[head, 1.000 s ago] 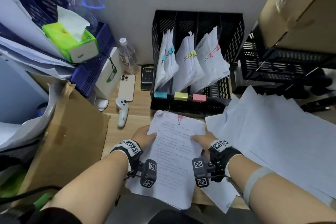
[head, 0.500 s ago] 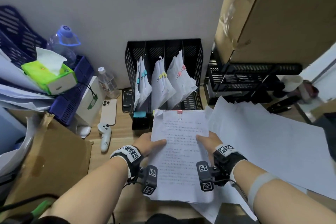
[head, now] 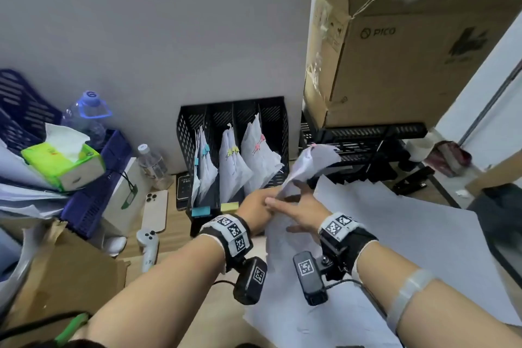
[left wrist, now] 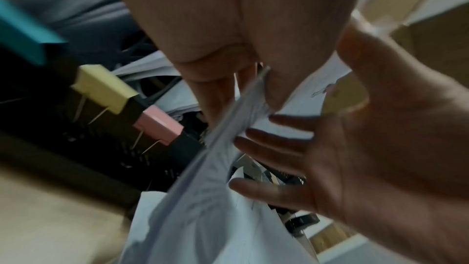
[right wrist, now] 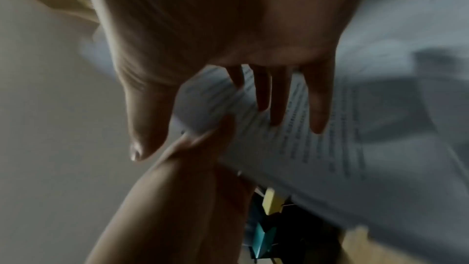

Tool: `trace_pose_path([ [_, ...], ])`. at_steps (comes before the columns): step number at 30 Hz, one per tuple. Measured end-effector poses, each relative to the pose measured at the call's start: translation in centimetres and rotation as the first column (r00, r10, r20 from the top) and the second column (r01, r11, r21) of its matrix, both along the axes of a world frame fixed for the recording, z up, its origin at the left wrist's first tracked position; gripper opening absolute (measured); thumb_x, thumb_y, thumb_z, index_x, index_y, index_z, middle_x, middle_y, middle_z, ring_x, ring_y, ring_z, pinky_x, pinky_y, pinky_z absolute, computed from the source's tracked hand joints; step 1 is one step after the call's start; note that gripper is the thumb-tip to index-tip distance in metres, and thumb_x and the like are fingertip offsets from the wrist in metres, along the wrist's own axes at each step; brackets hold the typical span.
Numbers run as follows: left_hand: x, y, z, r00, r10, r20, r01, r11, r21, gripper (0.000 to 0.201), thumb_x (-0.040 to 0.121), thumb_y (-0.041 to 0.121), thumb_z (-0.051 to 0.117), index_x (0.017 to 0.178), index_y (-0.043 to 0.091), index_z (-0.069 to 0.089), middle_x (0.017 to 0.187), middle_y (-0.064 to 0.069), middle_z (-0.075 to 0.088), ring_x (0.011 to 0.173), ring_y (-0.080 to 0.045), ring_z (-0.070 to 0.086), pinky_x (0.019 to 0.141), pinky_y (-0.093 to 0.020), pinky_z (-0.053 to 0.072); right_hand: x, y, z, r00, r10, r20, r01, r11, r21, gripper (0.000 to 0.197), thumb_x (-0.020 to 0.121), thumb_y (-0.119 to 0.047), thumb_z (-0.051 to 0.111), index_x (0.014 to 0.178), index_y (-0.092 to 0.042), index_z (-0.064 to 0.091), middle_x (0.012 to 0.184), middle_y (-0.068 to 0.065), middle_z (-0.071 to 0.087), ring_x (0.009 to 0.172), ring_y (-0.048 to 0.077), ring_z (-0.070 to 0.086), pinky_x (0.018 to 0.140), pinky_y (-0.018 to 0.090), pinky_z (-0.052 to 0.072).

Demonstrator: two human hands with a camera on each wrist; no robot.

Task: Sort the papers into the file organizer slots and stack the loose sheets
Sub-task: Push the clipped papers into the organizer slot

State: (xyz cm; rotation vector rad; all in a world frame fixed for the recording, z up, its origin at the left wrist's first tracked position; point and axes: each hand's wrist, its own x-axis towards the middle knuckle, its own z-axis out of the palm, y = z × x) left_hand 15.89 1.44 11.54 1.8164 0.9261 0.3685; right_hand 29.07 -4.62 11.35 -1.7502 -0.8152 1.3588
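Left wrist view alone shows left hand (left wrist: 228,47) pinching clipped papers (left wrist: 228,148).

You've lifted the clipped paper (head: 308,164) off the desk; it was flat between both hands, now it's tilted up beside the file organizer (head: 234,150), curling. Left hand (head: 255,206) now pinches its lower edge. Right hand (head: 303,210) has let go of the side, fingers spread against the sheet.
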Motion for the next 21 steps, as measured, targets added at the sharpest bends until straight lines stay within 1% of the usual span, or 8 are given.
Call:
trace_pose_path([
  [2, 1.3, 0.2, 0.4, 0.979, -0.194, -0.063, 0.197, 0.979, 0.057, 0.026, 0.094, 0.018, 0.063, 0.118, 0.026, 0.069, 0.116, 0.004, 0.073, 0.108, -0.006, 0.064, 0.1, -0.027, 0.051, 0.0, 0.3, 1.0, 0.999, -0.04, 0.035, 0.04, 0.999, 0.008, 0.076, 0.062, -0.057, 0.083, 0.119, -0.013, 0.059, 0.109, 0.005, 0.068, 0.104, 0.023, 0.065, 0.079, 0.04, 0.062],
  [4, 1.9, 0.9, 0.9, 0.974, -0.218, -0.067, 0.216, 0.976, -0.029, 0.045, 0.091, 0.014, 0.067, 0.136, 0.016, 0.06, 0.133, -0.001, 0.065, 0.118, -0.008, 0.061, 0.11, -0.031, 0.045, 1.2, 0.5, 1.9, 0.975, -0.145, 0.168, 0.153, 0.988, -0.034, 0.045, 0.088, -0.04, 0.064, 0.115, -0.003, 0.065, 0.102, 0.013, 0.07, 0.101, 0.031, 0.067, 0.081, 0.035, 0.058],
  [7, 2.4, 2.7, 1.6, 0.992, -0.104, -0.065, 0.101, 0.994, -0.044, 0.052, 0.093, 0.01, 0.061, 0.144, 0.019, 0.05, 0.121, -0.001, 0.06, 0.092, -0.008, 0.064, 0.086, -0.016, 0.054, 3.6, 0.6, 2.6, 0.925, -0.15, 0.349, 0.179, 0.982, -0.054, 0.035, 0.098, -0.024, 0.047, 0.119, 0.002, 0.06, 0.113, 0.019, 0.066, 0.105, 0.036, 0.062, 0.082, 0.035, 0.051],
  [10, 3.1, 5.2, 1.7, 0.964, 0.062, -0.259, 0.015, 0.958, 0.286, 0.074, 0.09, 0.017, 0.059, 0.154, 0.036, 0.028, 0.128, -0.006, 0.04, 0.076, -0.016, 0.059, 0.078, -0.024, 0.052, 4.8, 0.6, 3.1, 0.935, -0.129, 0.331, 0.151, 0.988, -0.041, 0.026, 0.097, -0.019, 0.048, 0.103, 0.001, 0.062, 0.097, 0.019, 0.062, 0.097, 0.038, 0.062, 0.089, 0.042, 0.052],
  [12, 3.5, 6.9, 1.4, 0.882, 0.106, -0.46, 0.107, 0.904, 0.414, 0.081, 0.088, 0.021, 0.058, 0.155, 0.04, 0.018, 0.144, -0.012, 0.026, 0.098, -0.028, 0.063, 0.089, -0.033, 0.052, 5.0, 0.7, 3.4, 0.93, -0.131, 0.343, 0.147, 0.989, -0.02, 0.019, 0.096, -0.023, 0.049, 0.094, -0.006, 0.059, 0.097, 0.015, 0.062, 0.093, 0.033, 0.061, 0.089, 0.039, 0.052],
  [15, 3.7, 8.4, 0.8, 0.754, 0.181, -0.632, 0.154, 0.886, 0.437, 0.066, 0.087, 0.036, 0.058, 0.148, 0.032, 0.032, 0.154, -0.014, 0.017, 0.111, -0.038, 0.062, 0.094, -0.042, 0.054, 5.3, 1.0, 3.9, 0.932, -0.122, 0.341, 0.133, 0.991, -0.008, 0.035, 0.094, -0.03, 0.053, 0.107, 0.0, 0.064, 0.106, 0.017, 0.069, 0.101, 0.035, 0.064, 0.093, 0.046, 0.053],
  [18, 3.2, 9.4, -0.1, 0.685, 0.262, -0.679, 0.051, 0.913, 0.404, 0.057, 0.09, 0.049, 0.052, 0.135, 0.015, 0.045, 0.146, -0.018, 0.031, 0.111, -0.037, 0.061, 0.092, -0.043, 0.053, 5.2, 1.4, 5.1, 0.931, -0.066, 0.358, 0.074, 0.997, -0.008, 0.04, 0.095, -0.031, 0.053, 0.116, 0.002, 0.064, 0.115, 0.019, 0.069, 0.105, 0.035, 0.064, 0.092, 0.043, 0.052],
  [21, 1.8, 10.3, -0.8, 0.71, 0.293, -0.64, -0.036, 0.923, 0.382, 0.047, 0.09, 0.038, 0.051, 0.125, 0.006, 0.052, 0.123, -0.017, 0.056, 0.101, -0.034, 0.063, 0.079, -0.038, 0.052, 4.5, 2.5, 6.4, 0.928, 0.017, 0.371, -0.027, 0.999, 0.021, 0.038, 0.097, -0.028, 0.053, 0.122, -0.001, 0.062, 0.121, 0.018, 0.066, 0.111, 0.033, 0.062, 0.096, 0.041, 0.051],
])
